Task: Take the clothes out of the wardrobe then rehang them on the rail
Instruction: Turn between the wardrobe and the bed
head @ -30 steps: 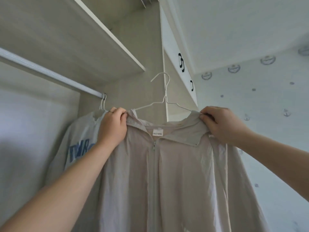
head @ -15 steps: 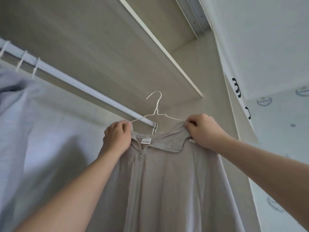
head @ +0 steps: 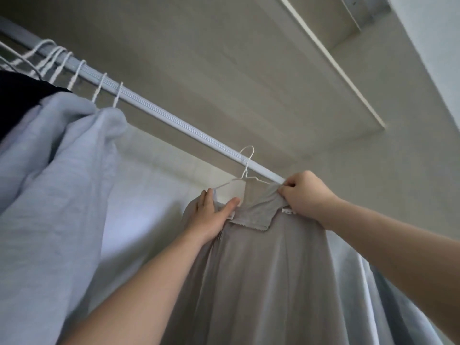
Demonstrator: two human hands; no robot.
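A beige-grey zip jacket (head: pixel 261 270) hangs on a white wire hanger (head: pixel 245 176). My left hand (head: pixel 214 215) holds the jacket's left shoulder, thumb in front of the cloth and fingers behind it. My right hand (head: pixel 306 195) pinches the right side of the collar, just below the rail's right end. The white wardrobe rail (head: pixel 174 120) runs from upper left down to my right hand. The hanger's hook crosses the rail; whether it rests on the rail I cannot tell.
Light blue garments (head: pixel 62 170) and a dark one (head: pixel 20 100) hang at the rail's left end on several white hangers. A pale garment (head: pixel 385 295) hangs behind the jacket on the right. A wardrobe shelf (head: pixel 224 70) lies close above the rail.
Both hands lifted the jacket and hanger leftwards up to the rail, so the hook now crosses it. My left hand went from a closed fist to a thumb-and-fingers hold.
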